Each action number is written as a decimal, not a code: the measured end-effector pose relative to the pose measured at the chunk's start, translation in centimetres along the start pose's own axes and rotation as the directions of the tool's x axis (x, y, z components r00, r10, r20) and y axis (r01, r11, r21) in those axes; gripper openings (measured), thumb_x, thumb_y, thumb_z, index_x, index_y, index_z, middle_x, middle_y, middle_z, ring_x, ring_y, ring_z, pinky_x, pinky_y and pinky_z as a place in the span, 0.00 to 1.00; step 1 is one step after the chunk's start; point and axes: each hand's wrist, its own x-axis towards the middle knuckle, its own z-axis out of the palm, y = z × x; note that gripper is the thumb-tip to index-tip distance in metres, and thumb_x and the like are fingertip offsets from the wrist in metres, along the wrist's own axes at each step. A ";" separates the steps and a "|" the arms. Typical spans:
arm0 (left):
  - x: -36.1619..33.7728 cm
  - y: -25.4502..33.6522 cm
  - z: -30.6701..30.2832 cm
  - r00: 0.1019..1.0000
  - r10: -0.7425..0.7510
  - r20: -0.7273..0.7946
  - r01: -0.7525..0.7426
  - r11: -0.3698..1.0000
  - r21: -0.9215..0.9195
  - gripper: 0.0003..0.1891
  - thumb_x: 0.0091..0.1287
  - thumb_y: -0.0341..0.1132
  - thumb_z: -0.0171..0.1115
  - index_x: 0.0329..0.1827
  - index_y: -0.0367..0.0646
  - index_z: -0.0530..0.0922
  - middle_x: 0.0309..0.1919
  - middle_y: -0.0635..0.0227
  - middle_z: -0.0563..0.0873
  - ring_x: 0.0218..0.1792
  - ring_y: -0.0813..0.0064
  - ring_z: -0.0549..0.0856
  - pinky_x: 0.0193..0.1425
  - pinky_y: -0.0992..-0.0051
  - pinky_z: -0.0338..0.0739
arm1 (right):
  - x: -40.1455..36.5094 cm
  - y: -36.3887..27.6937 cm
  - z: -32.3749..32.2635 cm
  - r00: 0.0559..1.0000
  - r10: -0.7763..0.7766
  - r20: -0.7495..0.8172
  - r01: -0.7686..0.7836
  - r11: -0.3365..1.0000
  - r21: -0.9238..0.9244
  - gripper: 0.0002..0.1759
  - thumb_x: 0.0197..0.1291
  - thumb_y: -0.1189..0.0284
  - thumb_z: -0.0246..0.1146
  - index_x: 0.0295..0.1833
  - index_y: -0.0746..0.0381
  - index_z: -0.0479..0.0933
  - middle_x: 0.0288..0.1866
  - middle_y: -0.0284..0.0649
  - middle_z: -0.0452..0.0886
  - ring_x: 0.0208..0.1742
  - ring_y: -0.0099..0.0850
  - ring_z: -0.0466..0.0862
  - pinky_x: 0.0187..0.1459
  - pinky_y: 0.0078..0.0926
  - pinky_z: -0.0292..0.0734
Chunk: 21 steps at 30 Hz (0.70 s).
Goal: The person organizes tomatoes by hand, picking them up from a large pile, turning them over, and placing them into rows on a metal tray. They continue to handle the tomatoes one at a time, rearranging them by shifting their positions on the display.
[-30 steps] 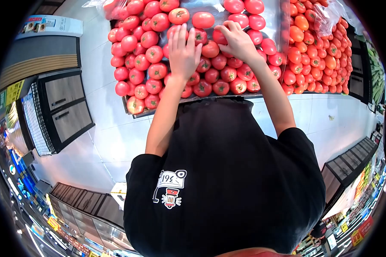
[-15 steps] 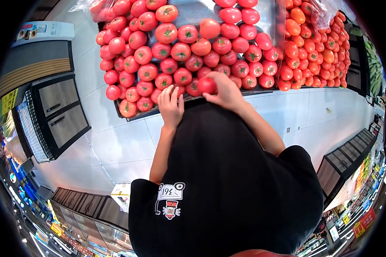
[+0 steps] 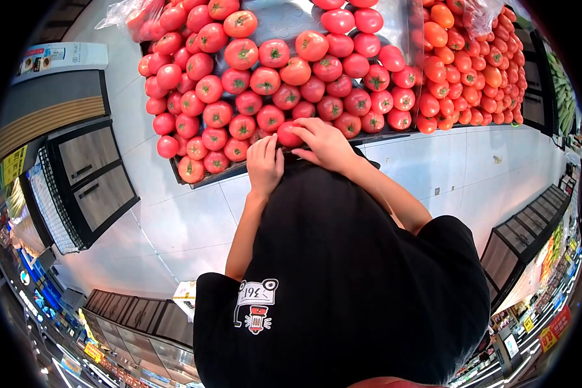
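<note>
Red tomatoes (image 3: 217, 114) with green stem marks lie piled in a dark-edged display bin. At the bin's near edge, my right hand (image 3: 324, 143) has its fingers closed round one tomato (image 3: 289, 134). My left hand (image 3: 264, 165) is just left of that tomato, its fingers bent over the front row; what is under its fingertips is hidden. A clear divider (image 3: 419, 58) separates this pile from smaller, more orange tomatoes (image 3: 467, 76) on the right.
A plastic bag (image 3: 132, 18) lies at the bin's back left corner, another bag (image 3: 482, 16) over the right pile. A dark-framed cabinet (image 3: 94, 174) is on the left. Green vegetables (image 3: 560, 97) show at far right. Pale tiled floor (image 3: 174, 226) surrounds the bin.
My right hand has moved left with the tomato, closer to my left hand. My left hand has shifted slightly right and lower, its fingers closer together. The view has shifted a little.
</note>
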 end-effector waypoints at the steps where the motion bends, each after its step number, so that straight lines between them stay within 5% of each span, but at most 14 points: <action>1: 0.1 0.0 -0.1 1.000 0.000 0.003 0.000 1.000 -0.002 0.24 0.69 0.27 0.73 0.70 0.37 0.85 0.61 0.55 0.89 0.62 0.51 0.88 0.69 0.55 0.81 | 0.1 0.2 -0.2 0.998 0.008 -0.060 -0.008 1.000 -0.003 0.30 0.64 0.64 0.79 0.70 0.61 0.81 0.70 0.47 0.83 0.69 0.49 0.85 0.66 0.45 0.87; 4: 0.6 -0.4 0.0 1.000 0.021 -0.009 -0.021 1.000 0.005 0.25 0.69 0.26 0.71 0.70 0.36 0.84 0.62 0.54 0.89 0.62 0.51 0.87 0.70 0.54 0.80 | 2.0 1.5 -2.0 0.969 -0.011 -0.248 -0.003 0.998 -0.056 0.27 0.65 0.66 0.79 0.68 0.59 0.84 0.67 0.45 0.85 0.68 0.48 0.86 0.67 0.45 0.86; 10: 3.0 -0.2 -1.0 0.997 0.076 -0.030 -0.075 0.997 0.012 0.27 0.65 0.24 0.69 0.71 0.37 0.85 0.63 0.54 0.88 0.64 0.50 0.87 0.71 0.53 0.80 | 8.5 5.7 -6.9 0.916 -0.069 -0.396 -0.043 0.963 -0.267 0.36 0.68 0.65 0.78 0.79 0.58 0.76 0.81 0.48 0.76 0.80 0.53 0.77 0.79 0.49 0.77; 16: 10.5 1.3 -1.0 0.976 0.215 -0.038 -0.211 0.974 0.088 0.23 0.72 0.33 0.73 0.70 0.40 0.86 0.67 0.56 0.87 0.69 0.50 0.85 0.76 0.52 0.76 | 13.6 9.6 -8.6 0.989 -0.114 -0.090 0.069 0.914 -0.399 0.38 0.68 0.66 0.78 0.81 0.56 0.74 0.82 0.45 0.76 0.80 0.50 0.78 0.77 0.44 0.81; 21: 18.2 1.6 -1.4 0.902 0.413 0.128 -0.432 0.876 0.216 0.29 0.69 0.41 0.78 0.70 0.39 0.85 0.71 0.55 0.86 0.76 0.52 0.81 0.85 0.50 0.70 | 16.9 11.0 -9.7 0.971 -0.016 0.240 0.124 0.889 -0.441 0.37 0.60 0.71 0.80 0.75 0.56 0.78 0.68 0.44 0.81 0.67 0.46 0.84 0.67 0.44 0.87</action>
